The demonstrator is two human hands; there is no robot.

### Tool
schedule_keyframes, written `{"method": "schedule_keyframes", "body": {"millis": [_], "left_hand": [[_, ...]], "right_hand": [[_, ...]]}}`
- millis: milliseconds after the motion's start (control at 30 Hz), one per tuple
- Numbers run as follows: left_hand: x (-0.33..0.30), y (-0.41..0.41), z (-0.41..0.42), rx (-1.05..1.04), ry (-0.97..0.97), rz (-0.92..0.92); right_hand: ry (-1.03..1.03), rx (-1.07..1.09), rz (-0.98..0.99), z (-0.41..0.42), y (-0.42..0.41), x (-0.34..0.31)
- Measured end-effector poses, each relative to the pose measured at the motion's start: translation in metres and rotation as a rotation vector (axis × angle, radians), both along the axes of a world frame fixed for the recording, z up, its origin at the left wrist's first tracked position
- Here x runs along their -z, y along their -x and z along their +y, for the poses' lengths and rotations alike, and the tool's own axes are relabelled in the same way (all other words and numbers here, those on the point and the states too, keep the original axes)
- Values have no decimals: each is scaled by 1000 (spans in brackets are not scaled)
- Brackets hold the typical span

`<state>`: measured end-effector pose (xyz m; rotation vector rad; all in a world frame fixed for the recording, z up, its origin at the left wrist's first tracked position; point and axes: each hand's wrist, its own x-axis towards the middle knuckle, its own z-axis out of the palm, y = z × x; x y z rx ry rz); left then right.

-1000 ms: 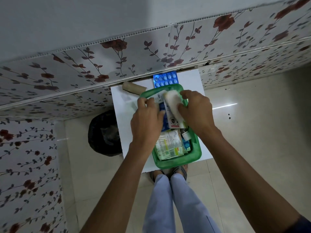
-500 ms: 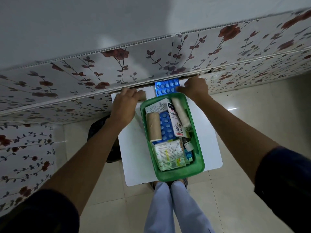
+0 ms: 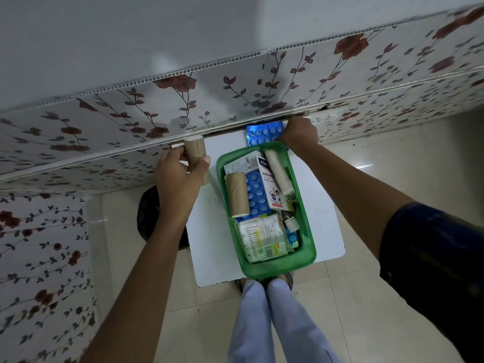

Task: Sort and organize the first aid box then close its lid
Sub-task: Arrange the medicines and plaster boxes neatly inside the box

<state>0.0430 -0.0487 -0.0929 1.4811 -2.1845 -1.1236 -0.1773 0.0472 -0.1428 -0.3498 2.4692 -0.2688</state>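
The green box (image 3: 265, 267) sits lidless on a small white table (image 3: 209, 244), offset toward the table's right and near sides; its near rim lies close to the table's near edge, its far rim close to a blue blister sheet (image 3: 262, 133) that lies flat beyond the box against the wall. Left of the box the table shows a bare strip running its whole depth; right of the box, a narrower bare strip. The table's far edge butts a floral wall panel (image 3: 235, 87), so there is no open room beyond the box. Left hand (image 3: 180, 179): left of the box, at its far corner, fingers wrapped around a tan roll (image 3: 195, 150) that stands up out of the fist, above the tabletop. Right hand (image 3: 298, 133): beyond the box's far right corner, over the blister sheet's right end, knuckles up; whether it grips anything I cannot tell. Inside the box: a second tan roll (image 3: 237, 195) at left, a blister pack (image 3: 255, 189) beneath it, a white carton (image 3: 269, 184) with a white gauze roll (image 3: 279, 174) lying on it, a printed packet (image 3: 262, 237) at the near end. Floor (image 3: 366, 297) is pale glossy tile; a dark round object (image 3: 149, 218) sits on it left of the table. The person's legs (image 3: 269, 323) stand at the box's near end.
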Motion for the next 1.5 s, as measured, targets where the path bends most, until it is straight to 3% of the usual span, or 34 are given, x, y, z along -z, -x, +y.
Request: {"method": "schedule_keyframes", "body": {"millis": [167, 333, 467, 600, 700, 900, 1000, 1167, 1300, 1400, 1500], "left_hand": [[-35, 1, 23, -32, -155, 148], [-51, 10, 45, 28, -380, 214], [-51, 6, 76, 108, -386, 89], [-41, -6, 109, 288, -212, -106], [-33, -15, 126, 398, -59, -306], [-32, -32, 115, 223, 44, -94], [-25, -41, 105, 141, 0, -140], [-11, -45, 101, 163, -281, -286], [-14, -41, 103, 156, -387, -252], [-15, -39, 105, 159, -388, -243], [-13, -39, 104, 158, -399, -239]], "right_hand": [[-69, 154, 41, 40, 9, 2], [64, 288, 58, 73, 9, -1], [417, 351, 183, 88, -8, -31], [684, 320, 274, 98, -36, -82], [708, 161, 154, 104, -59, -108], [541, -391, -66, 114, -83, -114], [315, -655, -90, 115, -98, -102], [97, -830, 74, 125, -118, -87], [186, -849, 172, 132, -118, -85], [290, -844, 83, 132, -121, -90], [251, -843, 65, 132, -122, -94]]}}
